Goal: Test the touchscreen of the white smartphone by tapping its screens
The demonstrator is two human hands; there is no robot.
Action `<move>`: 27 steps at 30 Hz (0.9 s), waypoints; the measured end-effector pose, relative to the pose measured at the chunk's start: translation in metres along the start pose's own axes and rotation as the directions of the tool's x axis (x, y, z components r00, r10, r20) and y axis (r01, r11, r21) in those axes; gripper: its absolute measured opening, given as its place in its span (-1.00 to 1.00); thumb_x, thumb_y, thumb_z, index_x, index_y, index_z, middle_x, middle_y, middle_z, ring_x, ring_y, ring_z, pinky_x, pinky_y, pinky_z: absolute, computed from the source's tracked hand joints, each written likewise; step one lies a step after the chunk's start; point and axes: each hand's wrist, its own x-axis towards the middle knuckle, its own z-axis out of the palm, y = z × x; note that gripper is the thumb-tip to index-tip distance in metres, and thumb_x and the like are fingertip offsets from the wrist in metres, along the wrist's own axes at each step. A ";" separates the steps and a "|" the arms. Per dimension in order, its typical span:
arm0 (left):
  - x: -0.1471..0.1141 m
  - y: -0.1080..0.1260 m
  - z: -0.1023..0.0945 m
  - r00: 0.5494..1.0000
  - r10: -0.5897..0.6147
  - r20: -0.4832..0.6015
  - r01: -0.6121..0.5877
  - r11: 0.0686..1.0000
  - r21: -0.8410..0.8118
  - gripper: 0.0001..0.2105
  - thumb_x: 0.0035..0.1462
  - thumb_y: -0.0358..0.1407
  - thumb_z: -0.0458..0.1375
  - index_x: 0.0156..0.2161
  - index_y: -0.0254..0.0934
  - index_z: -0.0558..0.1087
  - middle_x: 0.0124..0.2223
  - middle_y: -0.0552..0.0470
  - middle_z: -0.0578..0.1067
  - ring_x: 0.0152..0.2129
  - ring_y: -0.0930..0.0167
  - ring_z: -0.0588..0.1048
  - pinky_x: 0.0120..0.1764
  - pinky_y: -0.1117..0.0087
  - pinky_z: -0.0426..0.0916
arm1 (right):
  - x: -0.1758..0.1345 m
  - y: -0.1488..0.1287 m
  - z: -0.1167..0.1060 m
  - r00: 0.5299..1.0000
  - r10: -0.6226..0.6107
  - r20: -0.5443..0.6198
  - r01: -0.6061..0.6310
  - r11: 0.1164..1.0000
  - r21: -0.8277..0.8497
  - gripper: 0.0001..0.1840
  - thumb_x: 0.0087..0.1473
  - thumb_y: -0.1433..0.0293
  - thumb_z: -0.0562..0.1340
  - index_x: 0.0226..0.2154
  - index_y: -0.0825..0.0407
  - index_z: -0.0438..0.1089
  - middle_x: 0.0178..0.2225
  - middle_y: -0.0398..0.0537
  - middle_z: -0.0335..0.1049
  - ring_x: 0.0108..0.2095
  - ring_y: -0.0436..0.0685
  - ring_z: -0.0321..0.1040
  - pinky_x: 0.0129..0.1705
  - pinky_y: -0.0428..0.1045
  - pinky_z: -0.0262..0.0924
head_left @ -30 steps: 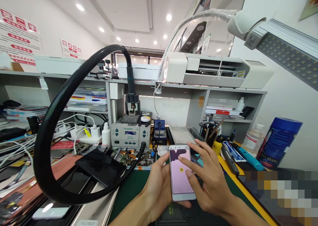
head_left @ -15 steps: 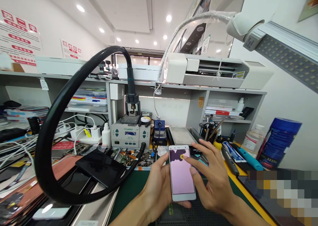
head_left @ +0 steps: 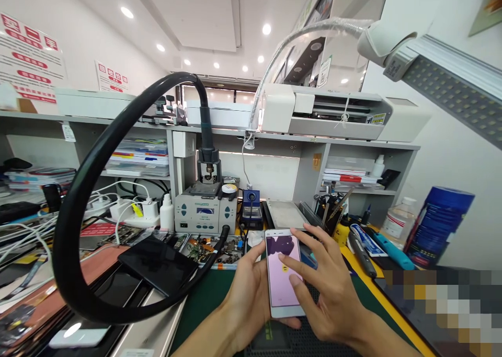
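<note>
My left hand (head_left: pixel 247 299) grips a white smartphone (head_left: pixel 278 291) from its left side and underneath, keeping it upright and tilted toward me. The screen is lit in pale pink, with a dark purple blotchy area across its top and a small yellow icon near the middle. Over the right half of the phone, my right hand (head_left: pixel 333 289) spreads its fingers. Its index fingertip is at the screen, just under the purple area, and covers part of it. Below both hands lies a dark perforated mat (head_left: pixel 314 346) on a green work surface (head_left: pixel 207 289).
A thick black hose (head_left: pixel 65 231) loops from the hot-air station (head_left: pixel 206 213) across the left side. Circuit boards (head_left: pixel 196 247), a black tablet-like panel (head_left: pixel 157 265) and stacked phones lie left. Tools, a clear bottle (head_left: pixel 398 221) and a blue cylinder (head_left: pixel 441 226) stand right.
My right hand has shifted left across the screen. The purple area has altered in shape, and the yellow icon now shows lower down. My left hand still keeps the phone in about the same place.
</note>
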 end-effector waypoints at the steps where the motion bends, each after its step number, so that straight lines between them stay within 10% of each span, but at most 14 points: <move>1: 0.000 0.000 -0.001 1.000 0.003 0.001 -0.003 1.000 -0.005 -0.38 0.22 0.17 -0.04 0.09 -0.28 0.47 -0.23 -0.18 0.53 -0.35 0.17 0.55 -0.52 0.31 0.43 | 0.000 0.000 0.000 1.000 0.007 -0.009 -0.007 1.000 -0.005 -0.60 0.03 0.52 0.21 -0.05 -0.02 0.50 0.24 0.16 0.20 0.28 0.51 0.05 0.17 0.53 0.11; 9: 0.001 -0.001 -0.005 1.000 0.017 0.003 -0.016 0.999 -0.032 -0.35 0.21 0.19 -0.04 0.09 -0.31 0.49 -0.15 -0.20 0.49 -0.31 0.18 0.50 -0.52 0.26 0.48 | 0.000 0.008 -0.002 0.980 0.086 -0.178 -0.090 0.996 -0.018 -0.74 0.05 0.54 0.21 -0.22 0.05 0.54 0.07 0.20 0.34 0.19 0.51 0.18 0.08 0.50 0.19; 27: 0.001 0.000 -0.008 1.000 0.023 -0.003 -0.023 0.998 -0.050 -0.35 0.22 0.18 -0.06 0.08 -0.31 0.50 -0.19 -0.19 0.49 -0.36 0.21 0.50 -0.51 0.26 0.46 | -0.004 -0.001 0.001 0.992 0.017 -0.128 -0.010 0.998 0.054 -0.70 0.05 0.59 0.17 -0.17 0.07 0.50 0.06 0.19 0.31 0.19 0.48 0.14 0.09 0.47 0.15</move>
